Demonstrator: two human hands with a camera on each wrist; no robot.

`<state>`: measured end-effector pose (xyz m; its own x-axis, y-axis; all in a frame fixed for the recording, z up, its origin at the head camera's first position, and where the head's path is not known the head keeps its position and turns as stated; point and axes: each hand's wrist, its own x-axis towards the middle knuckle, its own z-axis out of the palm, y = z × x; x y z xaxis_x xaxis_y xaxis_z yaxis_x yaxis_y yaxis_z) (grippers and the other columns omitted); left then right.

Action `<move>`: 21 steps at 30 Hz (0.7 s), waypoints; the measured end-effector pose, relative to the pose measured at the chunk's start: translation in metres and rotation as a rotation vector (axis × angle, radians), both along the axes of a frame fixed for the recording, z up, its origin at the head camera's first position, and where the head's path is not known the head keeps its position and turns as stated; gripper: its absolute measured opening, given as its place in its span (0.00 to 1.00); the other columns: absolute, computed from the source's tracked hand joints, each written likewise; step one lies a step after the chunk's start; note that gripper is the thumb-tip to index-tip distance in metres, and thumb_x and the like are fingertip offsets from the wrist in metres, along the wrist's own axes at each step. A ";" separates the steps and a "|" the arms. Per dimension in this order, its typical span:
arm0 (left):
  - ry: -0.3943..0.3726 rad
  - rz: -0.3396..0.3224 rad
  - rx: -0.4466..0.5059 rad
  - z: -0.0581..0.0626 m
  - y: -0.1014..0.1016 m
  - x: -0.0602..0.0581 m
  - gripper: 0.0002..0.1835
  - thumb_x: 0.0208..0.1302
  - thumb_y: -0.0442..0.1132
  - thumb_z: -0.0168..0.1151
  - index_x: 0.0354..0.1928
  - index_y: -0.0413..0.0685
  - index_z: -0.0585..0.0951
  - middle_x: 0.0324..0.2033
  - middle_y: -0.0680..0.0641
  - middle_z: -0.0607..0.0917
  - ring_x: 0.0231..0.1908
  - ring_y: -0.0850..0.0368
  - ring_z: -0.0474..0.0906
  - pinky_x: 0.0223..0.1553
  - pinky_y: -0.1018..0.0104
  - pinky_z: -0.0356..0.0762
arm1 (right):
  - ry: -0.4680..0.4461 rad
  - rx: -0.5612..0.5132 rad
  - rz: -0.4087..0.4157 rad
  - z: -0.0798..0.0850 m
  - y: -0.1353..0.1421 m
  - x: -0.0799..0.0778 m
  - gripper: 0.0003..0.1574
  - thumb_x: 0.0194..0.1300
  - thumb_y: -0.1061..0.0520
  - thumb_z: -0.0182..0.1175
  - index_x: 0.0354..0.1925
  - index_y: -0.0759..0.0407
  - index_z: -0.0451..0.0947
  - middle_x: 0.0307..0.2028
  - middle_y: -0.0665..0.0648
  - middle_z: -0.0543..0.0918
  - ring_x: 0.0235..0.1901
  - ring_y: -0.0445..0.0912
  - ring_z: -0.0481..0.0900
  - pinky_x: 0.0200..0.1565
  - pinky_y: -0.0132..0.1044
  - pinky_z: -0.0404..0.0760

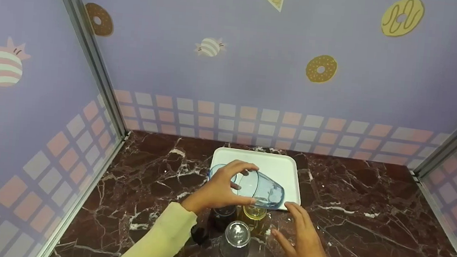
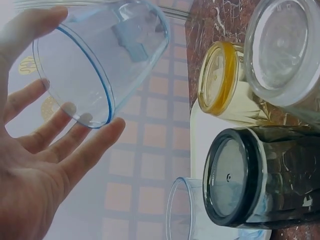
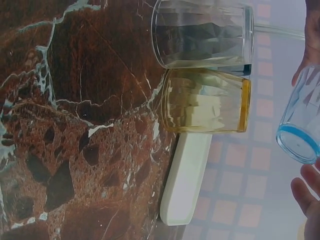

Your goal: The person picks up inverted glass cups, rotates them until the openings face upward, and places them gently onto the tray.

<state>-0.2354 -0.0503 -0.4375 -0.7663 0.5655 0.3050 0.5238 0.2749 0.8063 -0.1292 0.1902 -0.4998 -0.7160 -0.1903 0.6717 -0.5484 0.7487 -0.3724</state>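
Note:
My left hand (image 1: 221, 188) grips a clear blue-tinted drinking glass (image 1: 270, 190) near its rim, thumb on one side and fingers on the other. The glass is tilted on its side in the air, its base toward the right. Close to that base is my right hand (image 1: 305, 239), fingers extended; whether a fingertip touches the glass, I cannot tell. Below stand a yellow glass (image 3: 205, 102), a dark grey glass (image 2: 280, 175) and a clear glass (image 1: 237, 245), all upside down on the table. Another blue-tinted glass (image 2: 180, 210) is behind the dark one, partly hidden.
A white tray (image 1: 275, 161) lies on the dark red marbled tabletop (image 1: 369, 223), behind the upside-down glasses. Purple walls (image 1: 257, 77) with printed sweets and pink and grey squares enclose the table at the back and both sides.

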 end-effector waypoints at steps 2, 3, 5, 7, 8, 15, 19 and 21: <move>0.016 0.022 -0.003 0.001 0.000 -0.001 0.38 0.46 0.47 0.78 0.62 0.60 0.73 0.56 0.50 0.74 0.56 0.50 0.72 0.42 0.61 0.85 | -0.009 0.005 0.000 0.000 0.000 0.001 0.49 0.47 0.58 0.76 0.66 0.60 0.66 0.61 0.58 0.73 0.60 0.53 0.74 0.69 0.18 0.52; 0.019 0.032 -0.002 0.001 0.000 -0.001 0.38 0.46 0.47 0.78 0.62 0.60 0.73 0.56 0.50 0.74 0.56 0.50 0.72 0.41 0.62 0.85 | -0.013 0.006 -0.001 0.000 -0.001 0.001 0.48 0.48 0.57 0.76 0.65 0.59 0.67 0.61 0.57 0.73 0.60 0.53 0.74 0.68 0.18 0.52; 0.025 0.050 -0.004 0.002 0.000 -0.001 0.38 0.45 0.47 0.78 0.62 0.59 0.74 0.57 0.50 0.74 0.55 0.50 0.72 0.41 0.66 0.84 | -0.020 0.005 -0.001 0.000 -0.001 0.001 0.48 0.48 0.57 0.76 0.65 0.58 0.68 0.61 0.57 0.73 0.60 0.52 0.74 0.68 0.17 0.52; 0.031 0.066 -0.007 0.003 0.000 -0.002 0.38 0.45 0.48 0.78 0.62 0.60 0.73 0.57 0.51 0.74 0.55 0.52 0.72 0.40 0.70 0.83 | -0.020 0.008 0.001 -0.001 -0.001 0.000 0.48 0.47 0.57 0.76 0.65 0.58 0.68 0.60 0.56 0.73 0.60 0.51 0.74 0.68 0.17 0.52; 0.035 0.072 -0.006 0.003 0.000 -0.002 0.38 0.45 0.48 0.78 0.62 0.60 0.73 0.57 0.52 0.74 0.55 0.52 0.72 0.41 0.70 0.83 | -0.018 0.010 0.002 -0.001 -0.002 0.000 0.47 0.47 0.56 0.76 0.65 0.58 0.68 0.60 0.57 0.74 0.60 0.51 0.74 0.68 0.17 0.52; 0.062 0.113 -0.015 0.006 -0.002 -0.004 0.39 0.46 0.48 0.78 0.62 0.60 0.73 0.59 0.50 0.73 0.56 0.52 0.72 0.42 0.66 0.83 | 0.002 0.038 0.011 -0.004 -0.005 -0.001 0.44 0.47 0.56 0.76 0.62 0.59 0.71 0.56 0.56 0.77 0.57 0.49 0.76 0.67 0.18 0.55; 0.073 0.142 -0.018 0.008 -0.003 -0.005 0.39 0.46 0.48 0.78 0.62 0.58 0.73 0.60 0.49 0.73 0.58 0.51 0.72 0.42 0.66 0.83 | -0.014 0.055 0.007 -0.005 -0.009 -0.001 0.42 0.48 0.55 0.76 0.60 0.59 0.73 0.55 0.56 0.78 0.55 0.48 0.77 0.66 0.19 0.59; 0.080 0.158 -0.020 0.009 -0.004 -0.005 0.39 0.45 0.48 0.78 0.62 0.58 0.73 0.60 0.49 0.73 0.59 0.50 0.71 0.42 0.65 0.84 | -0.016 0.062 0.005 -0.006 -0.011 -0.001 0.41 0.48 0.54 0.76 0.60 0.59 0.73 0.54 0.56 0.78 0.55 0.47 0.78 0.65 0.21 0.62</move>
